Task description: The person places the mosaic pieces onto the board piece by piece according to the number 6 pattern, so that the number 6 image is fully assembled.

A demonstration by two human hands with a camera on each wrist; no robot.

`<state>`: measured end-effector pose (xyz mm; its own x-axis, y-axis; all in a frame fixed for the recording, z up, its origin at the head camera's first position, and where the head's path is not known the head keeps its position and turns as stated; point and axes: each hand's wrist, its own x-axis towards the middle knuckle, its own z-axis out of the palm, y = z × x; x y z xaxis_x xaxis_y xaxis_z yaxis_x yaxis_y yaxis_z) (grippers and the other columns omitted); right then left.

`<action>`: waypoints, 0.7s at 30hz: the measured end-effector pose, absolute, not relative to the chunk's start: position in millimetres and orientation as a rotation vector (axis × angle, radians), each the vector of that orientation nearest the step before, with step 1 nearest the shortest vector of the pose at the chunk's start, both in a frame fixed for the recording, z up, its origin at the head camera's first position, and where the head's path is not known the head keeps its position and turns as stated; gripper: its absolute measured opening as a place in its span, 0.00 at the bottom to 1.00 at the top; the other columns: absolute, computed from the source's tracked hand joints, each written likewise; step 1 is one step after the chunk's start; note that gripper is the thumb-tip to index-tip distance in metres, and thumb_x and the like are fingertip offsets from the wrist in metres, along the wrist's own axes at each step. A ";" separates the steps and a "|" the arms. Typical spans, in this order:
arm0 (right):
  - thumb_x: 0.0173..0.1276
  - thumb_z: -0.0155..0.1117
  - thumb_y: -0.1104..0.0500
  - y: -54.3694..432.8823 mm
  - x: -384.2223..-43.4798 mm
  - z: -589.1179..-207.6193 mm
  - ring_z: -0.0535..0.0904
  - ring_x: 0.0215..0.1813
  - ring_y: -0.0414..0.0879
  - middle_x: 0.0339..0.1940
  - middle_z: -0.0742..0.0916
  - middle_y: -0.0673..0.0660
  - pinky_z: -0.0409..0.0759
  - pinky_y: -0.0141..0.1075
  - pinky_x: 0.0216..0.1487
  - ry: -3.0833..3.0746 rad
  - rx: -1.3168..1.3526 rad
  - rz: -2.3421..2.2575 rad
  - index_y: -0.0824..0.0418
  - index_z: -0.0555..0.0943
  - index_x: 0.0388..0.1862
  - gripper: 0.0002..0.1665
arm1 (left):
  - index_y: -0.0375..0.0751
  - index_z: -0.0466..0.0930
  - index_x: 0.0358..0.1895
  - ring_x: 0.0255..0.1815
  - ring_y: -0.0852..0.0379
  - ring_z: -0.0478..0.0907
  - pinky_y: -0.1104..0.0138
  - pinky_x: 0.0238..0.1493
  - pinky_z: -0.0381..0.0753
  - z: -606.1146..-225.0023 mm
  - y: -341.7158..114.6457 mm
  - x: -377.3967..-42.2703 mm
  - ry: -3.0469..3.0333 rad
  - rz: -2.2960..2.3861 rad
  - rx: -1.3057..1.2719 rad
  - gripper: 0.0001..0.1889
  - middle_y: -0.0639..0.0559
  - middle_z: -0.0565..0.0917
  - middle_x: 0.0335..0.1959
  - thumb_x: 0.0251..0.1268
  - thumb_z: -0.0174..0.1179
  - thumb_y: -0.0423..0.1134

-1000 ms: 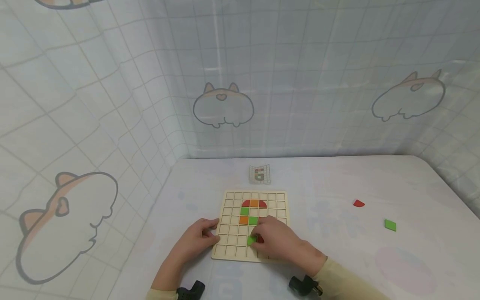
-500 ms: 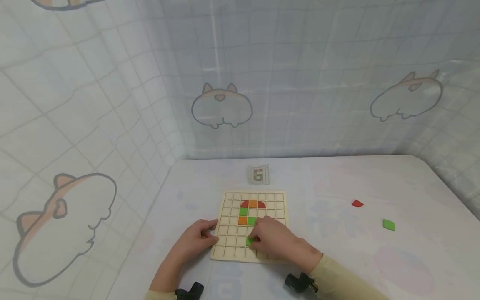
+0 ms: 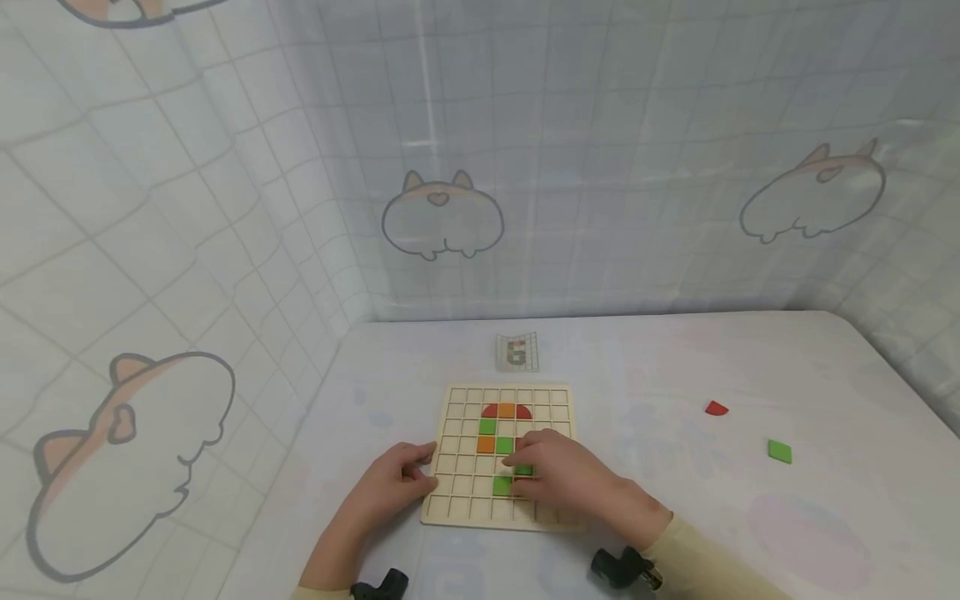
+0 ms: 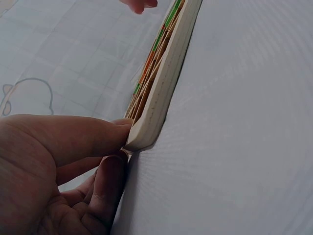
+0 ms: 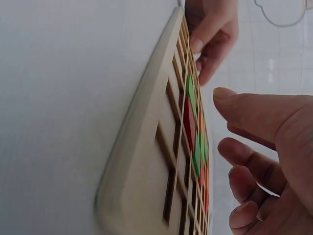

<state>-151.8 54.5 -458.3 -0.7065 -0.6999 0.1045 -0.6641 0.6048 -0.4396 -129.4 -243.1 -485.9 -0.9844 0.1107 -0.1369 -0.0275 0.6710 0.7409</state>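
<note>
The pale wooden grid board (image 3: 453, 463) lies on the table with green, orange and red tiles set in some of its squares. My left hand (image 3: 390, 481) pinches the board's left edge; the left wrist view shows the thumb (image 4: 93, 137) on top at a corner. Over the lower right of the board is my right hand (image 3: 573, 477), thumb and fingers apart with nothing between them. Beside its fingers lie a green tile (image 3: 524, 470) and another green tile (image 3: 502, 486). From the right wrist, a red tile (image 5: 189, 122) shows in the grid; the hand covers it in the head view.
A small pattern card (image 3: 516, 352) lies behind the board. To the right, a red quarter-round tile (image 3: 717, 408) and a green square tile (image 3: 780, 451) lie loose on the table. A patterned curtain (image 3: 585, 208) hangs behind and at both sides.
My right hand's thumb and fingers have spread and shifted slightly right, uncovering a green tile in the grid. The left hand keeps its grip on the board's edge.
</note>
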 end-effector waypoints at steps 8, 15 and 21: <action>0.63 0.73 0.53 87.3 -158.1 -458.7 0.77 0.46 0.39 0.42 0.85 0.45 0.77 0.39 0.49 2.793 -1.022 -0.802 0.55 0.89 0.48 0.15 | 0.40 0.78 0.64 0.35 0.59 0.76 0.64 0.35 0.75 -484.7 -242.0 -129.6 2.707 1.203 0.055 0.30 0.54 0.80 0.45 0.55 0.73 0.40; 0.63 0.73 0.53 128.5 -165.3 -460.0 0.77 0.47 0.39 0.42 0.84 0.43 0.77 0.41 0.50 2.905 -0.812 -0.800 0.53 0.88 0.50 0.16 | 0.40 0.78 0.64 0.35 0.59 0.76 0.64 0.35 0.75 -484.5 -240.9 -129.1 2.705 1.205 0.038 0.30 0.54 0.80 0.45 0.55 0.74 0.39; 0.62 0.74 0.55 173.9 -176.9 -461.8 0.80 0.49 0.46 0.43 0.84 0.45 0.78 0.46 0.51 2.992 -0.715 -0.774 0.56 0.87 0.51 0.18 | 0.41 0.79 0.63 0.34 0.59 0.76 0.65 0.35 0.75 -484.9 -242.1 -129.2 2.712 1.201 0.024 0.30 0.55 0.80 0.44 0.55 0.74 0.39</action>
<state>-176.9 173.9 -461.8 -0.8979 -0.4177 0.1385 -0.4325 0.7794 -0.4533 -129.2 -242.1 -484.9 -0.9845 0.0852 -0.1535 -0.0564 0.6743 0.7363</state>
